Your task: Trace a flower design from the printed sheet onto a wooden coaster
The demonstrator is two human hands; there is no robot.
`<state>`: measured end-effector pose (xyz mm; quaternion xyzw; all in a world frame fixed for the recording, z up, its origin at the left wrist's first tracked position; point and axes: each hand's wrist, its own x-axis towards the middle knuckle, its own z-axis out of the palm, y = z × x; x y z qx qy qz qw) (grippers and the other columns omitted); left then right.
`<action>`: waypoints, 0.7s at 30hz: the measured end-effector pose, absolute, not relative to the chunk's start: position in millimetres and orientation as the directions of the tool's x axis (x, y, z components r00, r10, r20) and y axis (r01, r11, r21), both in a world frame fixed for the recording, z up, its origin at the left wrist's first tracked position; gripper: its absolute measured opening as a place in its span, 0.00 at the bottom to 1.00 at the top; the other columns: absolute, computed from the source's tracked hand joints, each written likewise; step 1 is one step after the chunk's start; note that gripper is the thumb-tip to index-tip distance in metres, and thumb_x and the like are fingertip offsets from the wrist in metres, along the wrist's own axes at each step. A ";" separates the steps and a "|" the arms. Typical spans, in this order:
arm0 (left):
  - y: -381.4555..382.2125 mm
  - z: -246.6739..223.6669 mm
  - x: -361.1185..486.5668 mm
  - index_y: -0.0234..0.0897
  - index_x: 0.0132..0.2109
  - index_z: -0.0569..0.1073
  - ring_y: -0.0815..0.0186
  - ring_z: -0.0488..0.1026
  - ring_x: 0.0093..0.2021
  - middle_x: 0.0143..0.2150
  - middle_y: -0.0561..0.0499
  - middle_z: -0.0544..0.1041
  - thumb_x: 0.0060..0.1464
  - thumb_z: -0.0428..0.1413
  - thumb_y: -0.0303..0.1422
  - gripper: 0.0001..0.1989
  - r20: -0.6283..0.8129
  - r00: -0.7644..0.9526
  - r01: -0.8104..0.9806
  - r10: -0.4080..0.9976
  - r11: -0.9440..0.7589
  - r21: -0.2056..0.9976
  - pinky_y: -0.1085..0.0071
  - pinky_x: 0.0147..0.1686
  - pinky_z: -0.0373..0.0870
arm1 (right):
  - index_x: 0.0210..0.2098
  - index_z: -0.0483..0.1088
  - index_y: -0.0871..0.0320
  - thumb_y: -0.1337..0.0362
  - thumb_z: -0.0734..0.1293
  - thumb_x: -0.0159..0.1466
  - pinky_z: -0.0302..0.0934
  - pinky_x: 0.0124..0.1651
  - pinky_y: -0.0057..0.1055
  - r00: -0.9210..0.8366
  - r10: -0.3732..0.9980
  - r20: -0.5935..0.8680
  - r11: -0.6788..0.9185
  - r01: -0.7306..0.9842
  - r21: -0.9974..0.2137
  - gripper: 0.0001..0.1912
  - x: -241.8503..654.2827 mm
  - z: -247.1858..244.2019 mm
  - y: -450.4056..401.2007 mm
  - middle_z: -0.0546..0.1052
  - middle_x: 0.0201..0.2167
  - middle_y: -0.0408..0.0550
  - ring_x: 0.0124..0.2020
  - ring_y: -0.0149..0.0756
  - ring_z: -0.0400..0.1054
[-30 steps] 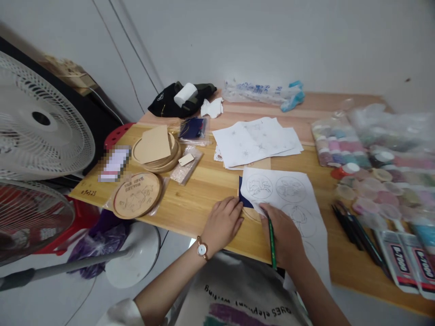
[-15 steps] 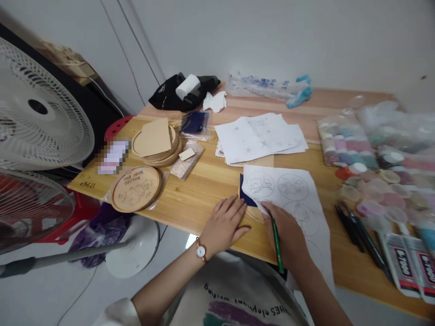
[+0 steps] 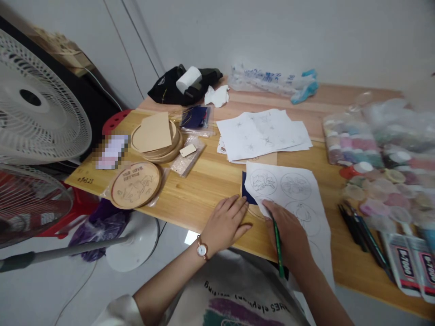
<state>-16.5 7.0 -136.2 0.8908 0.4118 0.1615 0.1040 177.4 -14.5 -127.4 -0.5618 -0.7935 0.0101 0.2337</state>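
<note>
My left hand [image 3: 228, 222] lies flat with its fingers stretched out, fingertips at the left edge of a dark blue sheet [image 3: 248, 194]. That sheet lies under a white paper [image 3: 314, 199] printed with round line drawings. Below it shows part of a light wooden piece [image 3: 255, 211] with a drawn curve. My right hand [image 3: 289, 235] is closed around a green pencil [image 3: 278, 249], which points down toward me. Its fingers also rest on the paper's lifted left edge; whether they pinch it, I cannot tell.
At left are an engraved wooden disc [image 3: 136, 186], stacked round wooden plates [image 3: 174, 151], a phone [image 3: 113, 151] and a fan [image 3: 37, 104]. Behind lie loose papers [image 3: 265, 133] and a black bag [image 3: 166, 88]. Paint pots [image 3: 377, 192], brushes [image 3: 369, 237] and glue tubes [image 3: 401, 262] fill the right.
The camera view has shifted slightly. Both hands, the pencil and the paper keep nearly the same positions relative to one another.
</note>
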 end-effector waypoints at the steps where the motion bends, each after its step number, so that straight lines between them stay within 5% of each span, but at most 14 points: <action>1: 7.1 -136.3 -16.4 0.30 0.59 0.64 0.54 0.61 0.60 0.61 0.41 0.67 0.61 0.46 0.44 0.26 0.204 0.609 0.700 0.766 -0.641 0.316 0.56 0.57 0.60 | 0.51 0.64 0.62 0.66 0.54 0.68 0.64 0.47 0.37 -0.275 0.889 0.366 0.381 0.887 -0.261 0.16 177.6 -127.3 -14.5 0.75 0.47 0.52 0.48 0.41 0.69; 21: 7.8 -135.0 -17.0 0.29 0.56 0.65 0.53 0.61 0.60 0.58 0.40 0.69 0.61 0.48 0.39 0.22 0.206 0.614 0.689 0.762 -0.644 0.332 0.56 0.56 0.60 | 0.52 0.63 0.62 0.65 0.53 0.68 0.62 0.48 0.37 -0.377 0.864 0.334 0.457 0.865 -0.208 0.16 177.4 -126.1 -24.1 0.74 0.48 0.52 0.50 0.42 0.67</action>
